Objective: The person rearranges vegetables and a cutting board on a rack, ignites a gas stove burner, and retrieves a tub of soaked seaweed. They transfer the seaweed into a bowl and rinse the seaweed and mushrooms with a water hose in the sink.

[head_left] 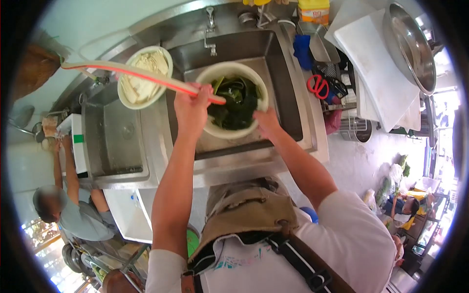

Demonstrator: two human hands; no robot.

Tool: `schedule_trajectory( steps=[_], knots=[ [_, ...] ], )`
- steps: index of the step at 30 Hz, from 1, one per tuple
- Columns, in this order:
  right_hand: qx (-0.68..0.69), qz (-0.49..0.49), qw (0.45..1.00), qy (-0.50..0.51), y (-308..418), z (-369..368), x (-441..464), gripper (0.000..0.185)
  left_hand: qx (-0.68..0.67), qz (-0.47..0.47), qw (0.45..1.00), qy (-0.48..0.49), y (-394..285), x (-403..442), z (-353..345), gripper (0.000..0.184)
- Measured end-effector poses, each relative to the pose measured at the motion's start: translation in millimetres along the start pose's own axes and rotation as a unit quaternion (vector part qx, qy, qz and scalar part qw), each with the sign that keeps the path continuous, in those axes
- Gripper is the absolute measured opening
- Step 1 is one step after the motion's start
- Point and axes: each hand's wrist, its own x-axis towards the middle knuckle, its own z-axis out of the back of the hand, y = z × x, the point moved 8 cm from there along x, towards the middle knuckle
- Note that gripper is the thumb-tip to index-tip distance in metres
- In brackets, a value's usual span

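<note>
My left hand (pixel 192 110) is closed around a pale hose with a red stripe (pixel 141 78), near its open end. That end points over a cream-coloured bowl (pixel 207 73) in the sink. Dark green leafy pieces (pixel 234 102) lie in the bowl, looking wet; I cannot make out their exact kind. On the bowl's lower right rim, my right hand (pixel 266 122) grips the edge, its fingertips partly hidden. A second pale bowl (pixel 122 95), holding flat whitish pieces (pixel 146 71), rests on the divider left of the sink.
A faucet (pixel 210 41) stands behind the sink basin (pixel 288 107). Another basin (pixel 115 151) is to the left, where a person in grey (pixel 83 219) works. Red-handled scissors (pixel 318 86), white boards (pixel 373 63) and a large metal bowl (pixel 413 49) are at right.
</note>
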Motion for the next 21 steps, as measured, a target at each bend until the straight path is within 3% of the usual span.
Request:
schedule_trajectory(
  steps=[1,4,8,12,21],
  knots=[
    [-0.034,-0.031,0.997,0.066,26,-23,-15,0.03,0.004,0.011,0.999,0.032,2,0,-9,0.018],
    [-0.007,-0.03,0.996,0.082,32,-33,-35,0.03,-0.033,-0.009,0.998,0.052,-6,-9,-21,0.017],
    [0.052,-0.065,0.996,0.03,13,-24,-36,0.029,-0.012,-0.013,1.0,-0.021,-11,6,2,0.014],
    [0.007,-0.066,0.992,0.11,24,-51,-47,0.028,-0.021,0.007,0.995,0.099,-12,-5,-38,0.016],
    [0.113,-0.1,0.982,0.11,8,-12,-58,0.034,0.026,-0.048,0.998,0.019,-39,22,20,0.02]
  ],
)
